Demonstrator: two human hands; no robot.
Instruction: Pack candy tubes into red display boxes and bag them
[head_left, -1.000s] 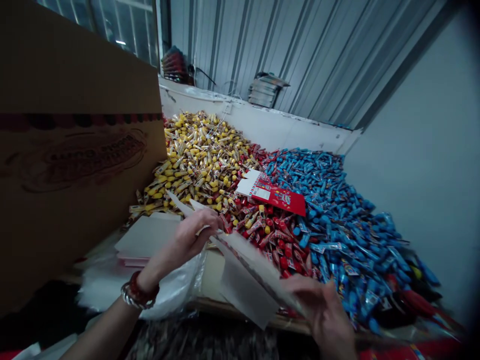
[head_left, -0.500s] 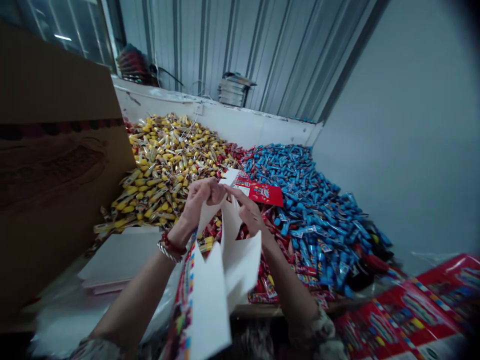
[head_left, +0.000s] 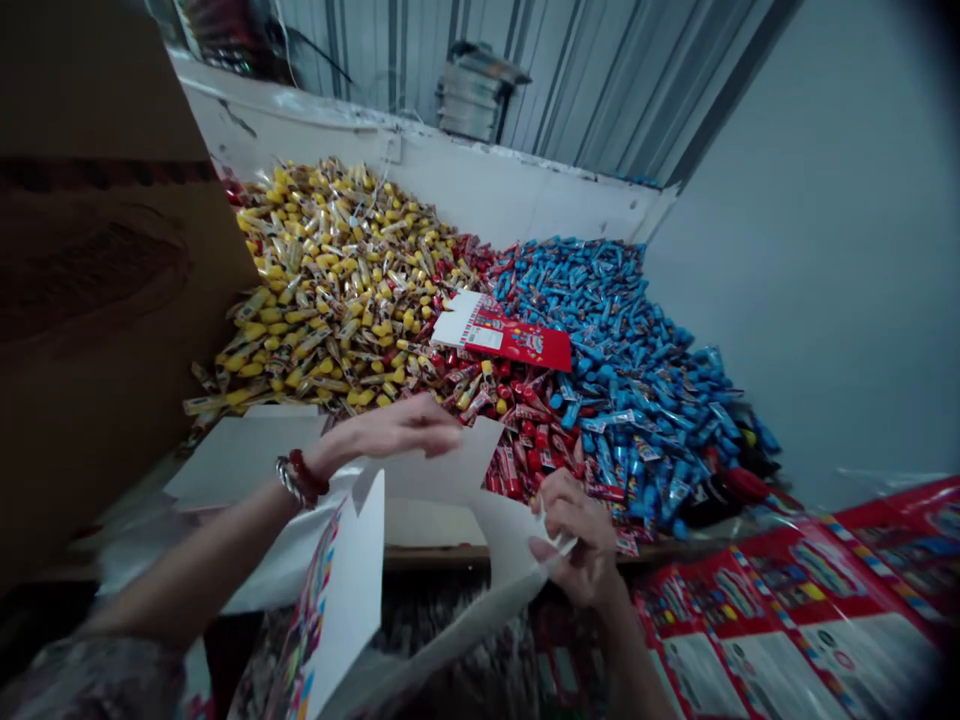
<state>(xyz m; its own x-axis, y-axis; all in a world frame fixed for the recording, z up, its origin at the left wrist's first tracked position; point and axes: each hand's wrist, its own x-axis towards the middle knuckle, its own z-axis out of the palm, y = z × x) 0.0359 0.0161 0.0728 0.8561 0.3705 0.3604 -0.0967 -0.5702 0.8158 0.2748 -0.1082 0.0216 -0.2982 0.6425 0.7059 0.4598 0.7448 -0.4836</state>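
A thin cardboard box (head_left: 349, 600), white inside with a colourful printed outside, stands spread open in front of me with its flaps apart. My right hand (head_left: 579, 535) is closed on its right edge, fingers curled over a flap. Above the far flap, my left hand (head_left: 397, 428) reaches across with its fingers stretched out, slightly blurred; whether it touches the cardboard I cannot tell. A red bracelet and a twisted silver one circle the left wrist. Beyond the hands, a flat red printed box (head_left: 525, 342) with white flaps lies on the heap.
Small yellow-capped tubes (head_left: 337, 270) are heaped at the left, red tubes (head_left: 540, 440) in the middle, blue tubes (head_left: 622, 350) at the right. White sheets (head_left: 232, 455) lie by a large brown carton (head_left: 112, 300). Red printed packages (head_left: 810, 600) in clear plastic sit at lower right.
My hands have come apart from their meeting point: the right has moved down and right with the box edge, the left now has its fingers extended. The box has opened wider.
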